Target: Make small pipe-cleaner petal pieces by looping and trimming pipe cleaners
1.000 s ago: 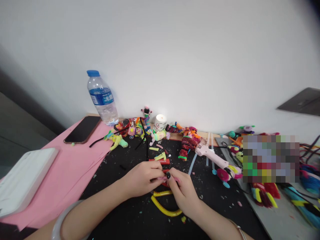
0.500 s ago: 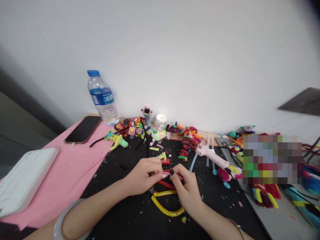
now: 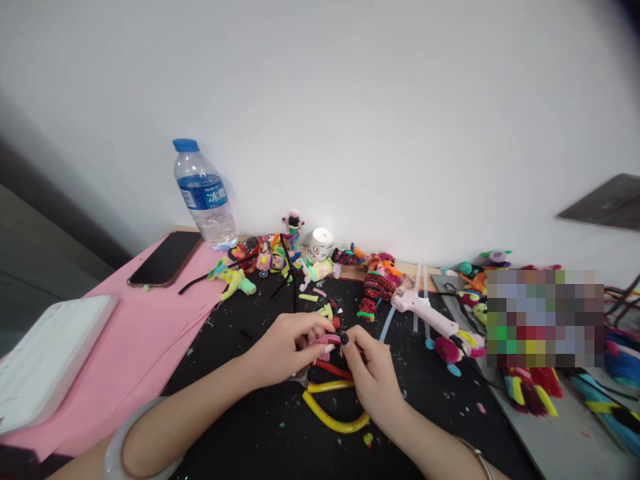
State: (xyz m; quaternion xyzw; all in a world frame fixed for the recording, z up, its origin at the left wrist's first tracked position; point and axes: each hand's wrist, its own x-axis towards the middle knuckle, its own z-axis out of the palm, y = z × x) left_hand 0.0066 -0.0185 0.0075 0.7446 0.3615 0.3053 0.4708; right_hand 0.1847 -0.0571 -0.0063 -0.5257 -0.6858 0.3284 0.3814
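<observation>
Above the black work surface, both hands meet around a short pink pipe cleaner (image 3: 326,340), which looks curved. My left hand (image 3: 280,348) is closed, pinching it between thumb and index finger. The fingertips of my right hand (image 3: 374,373) close on its other end, and that end is partly hidden. Under the hands lie pliers with yellow handles (image 3: 334,421), their metal head mostly covered by my left hand. A red handle-like piece (image 3: 334,369) shows beside them. Small yellow-green pipe cleaner bits (image 3: 326,311) lie just beyond the fingers.
A pale pink glue gun (image 3: 425,312) lies to the right, near a red glittery figure (image 3: 367,299). Along the wall stand a white cup (image 3: 320,245), several pipe cleaner figures (image 3: 273,257) and a water bottle (image 3: 205,193). At left are a phone (image 3: 165,260) and a white box (image 3: 55,360).
My left fingers have opened slightly and shifted their grip, so more of the pink pipe cleaner shows and it looks bent. My right hand has barely moved.
</observation>
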